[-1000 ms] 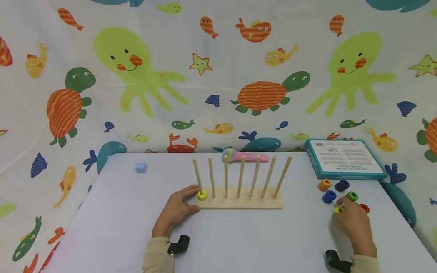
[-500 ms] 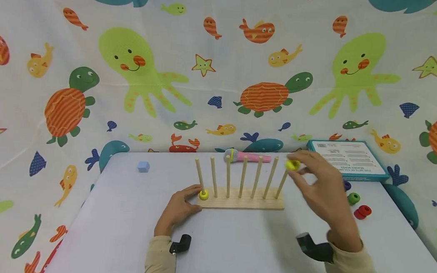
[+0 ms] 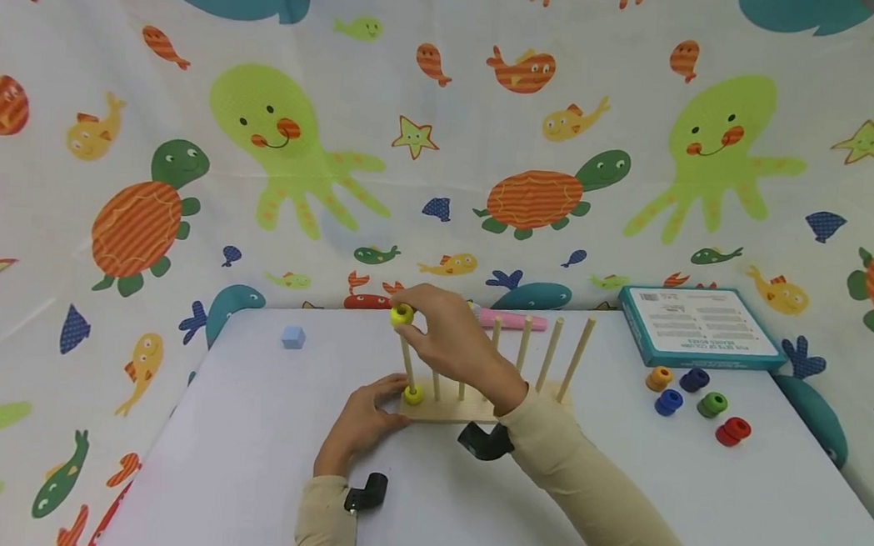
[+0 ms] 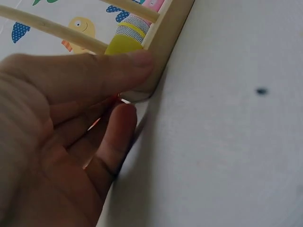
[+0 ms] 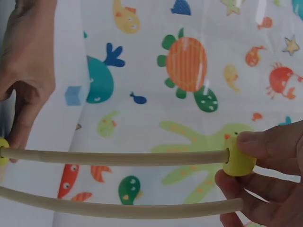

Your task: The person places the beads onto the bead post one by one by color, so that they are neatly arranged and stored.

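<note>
A wooden peg stand (image 3: 447, 410) with a row of upright pegs stands on the white table. My left hand (image 3: 363, 419) grips its left end, and the thumb (image 4: 128, 71) presses along the base in the left wrist view. One yellow bead (image 3: 414, 395) sits at the foot of the leftmost peg. At the top of that peg, my right hand (image 3: 457, 338) pinches a second yellow bead (image 5: 240, 156) between thumb and fingers. The right wrist view shows the peg's tip at the bead's hole. The right hand and forearm hide parts of several pegs.
To the right lie orange (image 3: 658, 378), dark blue (image 3: 694, 380), blue (image 3: 669, 402), green (image 3: 713, 404) and red (image 3: 733, 431) beads. Behind them is a teal box (image 3: 704, 327). A pink toy microphone (image 3: 512, 320) lies behind the stand; a light blue cube (image 3: 294, 337) is at left.
My right hand has picked up a yellow bead from the group at right and carried it left, across the stand, to the top of the leftmost peg. The left hand keeps its grip.
</note>
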Demonstrator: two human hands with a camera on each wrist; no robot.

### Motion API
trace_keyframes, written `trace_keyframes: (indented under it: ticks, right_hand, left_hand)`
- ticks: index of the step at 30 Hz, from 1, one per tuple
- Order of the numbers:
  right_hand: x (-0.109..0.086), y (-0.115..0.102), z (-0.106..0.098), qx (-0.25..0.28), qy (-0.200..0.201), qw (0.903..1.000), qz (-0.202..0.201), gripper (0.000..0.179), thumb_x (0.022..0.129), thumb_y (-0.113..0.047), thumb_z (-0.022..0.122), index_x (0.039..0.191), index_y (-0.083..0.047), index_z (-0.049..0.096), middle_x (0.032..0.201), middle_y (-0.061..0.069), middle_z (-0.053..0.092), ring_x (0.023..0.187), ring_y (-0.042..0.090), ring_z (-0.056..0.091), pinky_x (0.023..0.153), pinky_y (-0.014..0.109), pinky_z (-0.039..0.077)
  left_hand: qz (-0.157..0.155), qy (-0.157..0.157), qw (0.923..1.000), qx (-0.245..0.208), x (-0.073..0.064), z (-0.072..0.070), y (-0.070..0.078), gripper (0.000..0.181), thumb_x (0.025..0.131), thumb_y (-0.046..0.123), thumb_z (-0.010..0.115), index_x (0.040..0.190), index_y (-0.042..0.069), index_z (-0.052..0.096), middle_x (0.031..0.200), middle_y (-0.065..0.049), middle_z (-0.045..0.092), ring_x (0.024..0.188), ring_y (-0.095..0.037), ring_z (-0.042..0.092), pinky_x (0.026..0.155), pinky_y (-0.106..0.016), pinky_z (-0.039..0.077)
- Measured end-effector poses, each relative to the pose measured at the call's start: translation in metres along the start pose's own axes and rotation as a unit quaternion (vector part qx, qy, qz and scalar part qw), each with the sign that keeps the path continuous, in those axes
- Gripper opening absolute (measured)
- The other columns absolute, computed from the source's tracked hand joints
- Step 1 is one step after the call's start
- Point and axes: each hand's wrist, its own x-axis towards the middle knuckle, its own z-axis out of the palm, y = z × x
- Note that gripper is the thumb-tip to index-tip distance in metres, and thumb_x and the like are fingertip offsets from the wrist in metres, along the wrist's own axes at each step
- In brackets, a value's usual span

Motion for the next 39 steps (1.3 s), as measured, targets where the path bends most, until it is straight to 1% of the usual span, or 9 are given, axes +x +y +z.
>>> trace_keyframes:
  ticks: [7,14,16,19,23,27,30,33,39]
  right_hand:
    - [-0.006,-0.003,-0.003,-0.054,-0.015,0.9984,0.007,0.033,0.093,-0.007,0.074,0.125,-0.002,0.069,0.125,0.011,0.071,0.120,0.026,0.064,0.105,0.042,0.047]
    - [-0.055,-0.015,-0.038,-0.028,0.128,0.9913,0.002,0.032,0.090,-0.003,0.075,0.122,-0.001,0.070,0.125,0.011,0.071,0.122,0.026,0.061,0.105,0.044,0.047]
    - [-0.076,-0.011,-0.051,-0.020,0.188,0.9819,-0.002,0.032,0.089,0.004,0.074,0.121,0.001,0.070,0.122,0.013,0.071,0.118,0.026,0.063,0.103,0.038,0.048]
    - [-0.110,0.010,-0.070,-0.031,0.290,0.9560,0.030,0.031,0.089,0.011,0.069,0.119,0.004,0.070,0.116,0.016,0.072,0.107,0.026,0.066,0.099,0.023,0.047]
    - [-0.155,0.064,-0.089,-0.094,0.357,0.9121,0.178,0.028,0.093,0.007,0.066,0.121,0.007,0.068,0.116,0.022,0.070,0.101,0.033,0.064,0.091,0.016,0.046]
    - [-0.196,0.121,-0.101,-0.143,0.267,0.8754,0.377,0.041,0.096,-0.001,0.063,0.135,0.010,0.058,0.133,0.032,0.058,0.122,0.048,0.054,0.105,0.047,0.044]
    - [-0.220,0.150,-0.105,-0.128,0.174,0.8580,0.466,0.050,0.097,-0.003,0.061,0.142,0.014,0.048,0.141,0.038,0.047,0.132,0.056,0.040,0.106,0.067,0.034]
    - [-0.233,0.168,-0.105,-0.101,0.127,0.8534,0.495,0.051,0.096,-0.005,0.060,0.142,0.015,0.046,0.139,0.041,0.045,0.128,0.058,0.040,0.102,0.069,0.037]
    - [-0.240,0.184,-0.100,-0.085,0.118,0.8468,0.512,0.046,0.095,-0.004,0.059,0.136,0.015,0.049,0.135,0.042,0.049,0.122,0.057,0.046,0.100,0.066,0.041]
  left_hand:
    - [0.010,0.002,0.9999,0.006,0.002,-0.001,0.002,0.055,0.078,0.005,0.085,0.131,0.010,0.070,0.146,-0.001,0.059,0.143,-0.033,0.043,0.114,-0.058,0.032]
    - [-0.005,0.019,0.9997,0.014,0.000,-0.004,-0.002,0.060,0.076,0.002,0.083,0.134,0.008,0.068,0.146,-0.001,0.059,0.144,-0.032,0.041,0.116,-0.055,0.030]
    - [-0.009,0.018,0.9997,0.011,0.000,-0.005,-0.003,0.061,0.077,0.002,0.083,0.135,0.009,0.067,0.147,-0.001,0.058,0.145,-0.033,0.041,0.116,-0.056,0.030]
    - [-0.011,0.015,0.9998,0.009,0.001,-0.005,-0.003,0.061,0.077,0.002,0.083,0.136,0.009,0.067,0.148,-0.002,0.057,0.145,-0.034,0.040,0.115,-0.056,0.030]
    - [-0.008,0.017,0.9998,0.012,0.002,-0.005,-0.002,0.061,0.077,0.001,0.083,0.135,0.010,0.067,0.148,-0.002,0.057,0.144,-0.034,0.042,0.113,-0.056,0.035]
    - [-0.016,0.017,0.9996,0.014,0.003,-0.003,-0.003,0.060,0.078,0.002,0.083,0.136,0.011,0.067,0.149,0.000,0.056,0.142,-0.031,0.044,0.107,-0.053,0.041]
    - [-0.021,0.014,0.9995,0.016,0.004,-0.001,-0.003,0.060,0.079,0.003,0.083,0.136,0.012,0.067,0.150,0.001,0.056,0.142,-0.030,0.045,0.104,-0.051,0.042]
    - [-0.022,0.015,0.9994,0.021,0.005,0.000,-0.003,0.060,0.079,0.003,0.083,0.136,0.013,0.067,0.150,0.001,0.056,0.138,-0.029,0.048,0.100,-0.049,0.044]
    - [-0.016,0.014,0.9995,0.022,0.007,0.000,-0.001,0.061,0.079,0.003,0.084,0.137,0.012,0.066,0.149,0.001,0.056,0.127,-0.022,0.053,0.094,-0.042,0.044]
